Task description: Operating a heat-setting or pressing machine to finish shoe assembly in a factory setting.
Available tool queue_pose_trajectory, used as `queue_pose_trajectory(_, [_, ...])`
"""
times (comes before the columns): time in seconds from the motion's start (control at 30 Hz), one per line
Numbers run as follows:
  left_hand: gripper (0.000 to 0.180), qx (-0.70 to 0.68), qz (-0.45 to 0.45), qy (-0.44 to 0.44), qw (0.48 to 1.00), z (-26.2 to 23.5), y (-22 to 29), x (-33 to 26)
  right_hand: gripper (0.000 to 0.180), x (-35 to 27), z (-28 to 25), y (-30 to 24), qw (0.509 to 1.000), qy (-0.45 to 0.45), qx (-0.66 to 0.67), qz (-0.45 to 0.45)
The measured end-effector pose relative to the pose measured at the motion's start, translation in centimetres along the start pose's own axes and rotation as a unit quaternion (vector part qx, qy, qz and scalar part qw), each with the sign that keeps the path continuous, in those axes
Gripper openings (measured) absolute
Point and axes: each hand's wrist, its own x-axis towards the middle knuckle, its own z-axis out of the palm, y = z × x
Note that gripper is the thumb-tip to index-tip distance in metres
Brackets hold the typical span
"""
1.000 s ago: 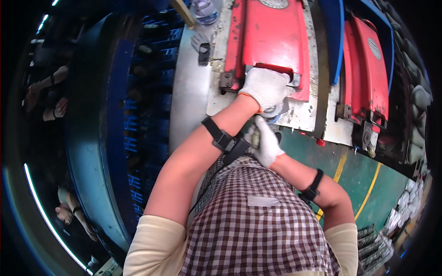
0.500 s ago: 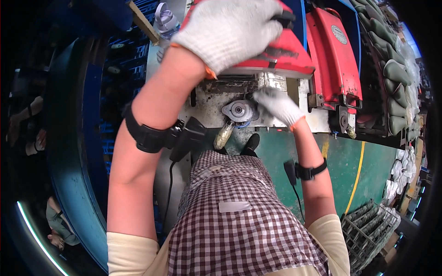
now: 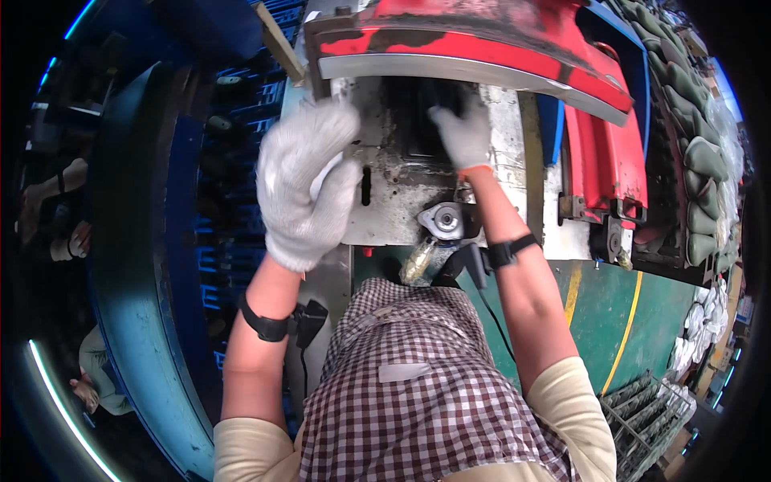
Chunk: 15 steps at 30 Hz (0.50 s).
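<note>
Your right hand (image 3: 466,138), gloved and blurred, was spread with thumb apart from fingers and nothing visible between them, over the dark block (image 3: 419,132); whether it touched, you could not tell. Your left hand (image 3: 309,181), gloved too, hung loosely curled at the bed's left, its thumb well off the fingers, nothing seen gripped. The block looked black and rectangular, a faint shine along its near edge, set on the stained, pale bed (image 3: 389,213) beneath the raised red lid (image 3: 482,55). Nearer you sat a grey round-bossed latch (image 3: 446,219).
</note>
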Motion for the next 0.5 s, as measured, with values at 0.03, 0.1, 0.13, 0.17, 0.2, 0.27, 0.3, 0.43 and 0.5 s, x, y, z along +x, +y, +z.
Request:
queue_pose_trajectory(0.03, [0.039,-0.084,-0.139,0.031,0.986,0.2,0.4,-3.1,0.067,0.2,-0.6,0.5,0.974,-0.015,0.224,0.040])
queue_pose_trajectory(0.1, [0.059,-0.150,-0.400,0.023,0.904,0.4,0.9,-7.3,0.062,-2.8,-2.8,-4.8,0.884,-0.092,0.397,0.232])
queue_pose_trajectory(0.13, [0.068,-0.307,-0.487,0.030,0.817,0.5,0.3,-9.1,0.061,-4.1,-3.8,-5.3,0.844,-0.121,0.460,0.248])
queue_pose_trajectory(0.17, [0.070,-0.382,-0.549,0.029,0.742,1.4,-0.5,-11.2,0.057,-5.1,-4.5,-5.4,0.779,-0.193,0.534,0.265])
queue_pose_trajectory(0.2, [0.076,-0.490,-0.579,0.045,0.650,2.0,-0.7,-12.4,0.057,-7.1,-4.8,-6.6,0.747,-0.242,0.554,0.277])
queue_pose_trajectory(0.27, [0.082,-0.524,-0.538,0.053,0.658,3.8,-1.3,-14.5,0.067,-10.7,-4.5,-10.4,0.738,-0.247,0.562,0.280])
queue_pose_trajectory(0.3, [0.083,-0.569,-0.570,0.103,0.584,3.7,-0.5,-13.2,0.071,-11.7,-4.2,-10.1,0.798,-0.307,0.473,0.215])
queue_pose_trajectory(0.43, [0.051,-0.577,-0.638,0.281,0.426,0.7,0.5,-13.8,0.062,-12.5,-3.8,-10.0,0.872,-0.415,0.248,-0.080])
queue_pose_trajectory(0.5, [0.045,-0.488,-0.661,0.366,0.437,-1.5,0.5,-17.0,0.054,-11.7,-4.8,-8.7,0.908,-0.361,0.086,-0.196])
